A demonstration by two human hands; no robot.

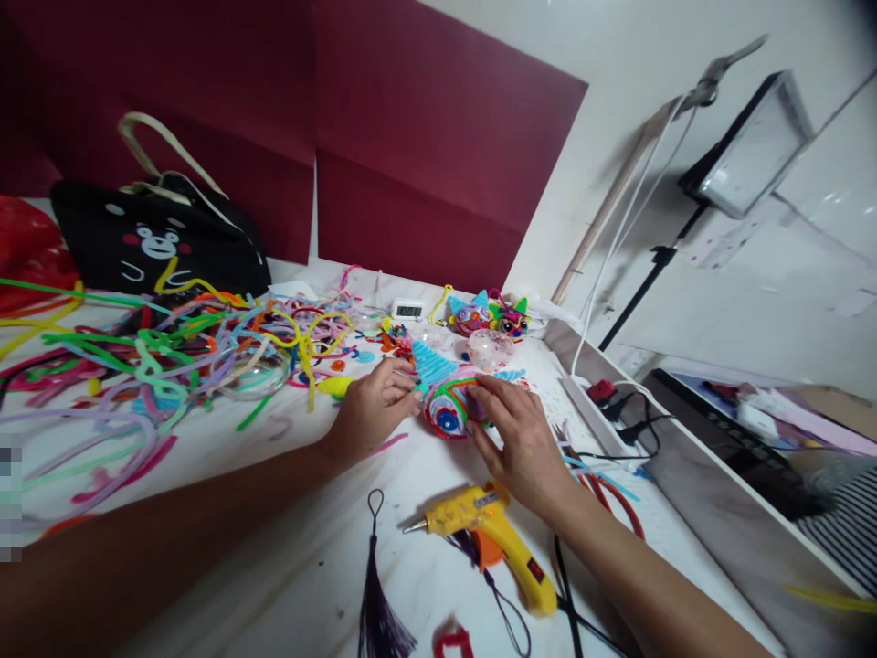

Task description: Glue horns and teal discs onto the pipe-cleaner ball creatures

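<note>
A colourful pipe-cleaner animal head [449, 402] with a blue button-like eye is between my two hands, just above or on the white table. Its light blue triangular ear [430, 363] points up, and another blue tip shows beyond my right fingers. My left hand [374, 407] has its fingers curled and pinches the head's left side at the ear's base. From the right, my right hand [517, 443] grips the head, thumb below and fingers over the top. Closest to my right wrist lies a yellow hot glue gun [472, 514], its nozzle pointing left.
Tangled pipe cleaners [157, 356] cover the left side. Purple tassels [380, 594] lie in front. Two finished-looking heads [471, 315], a small digital timer [409, 310] and a clear bowl [490, 348] stand behind. A power strip [603, 416] with cables is at right; a black bag [164, 242] at back left.
</note>
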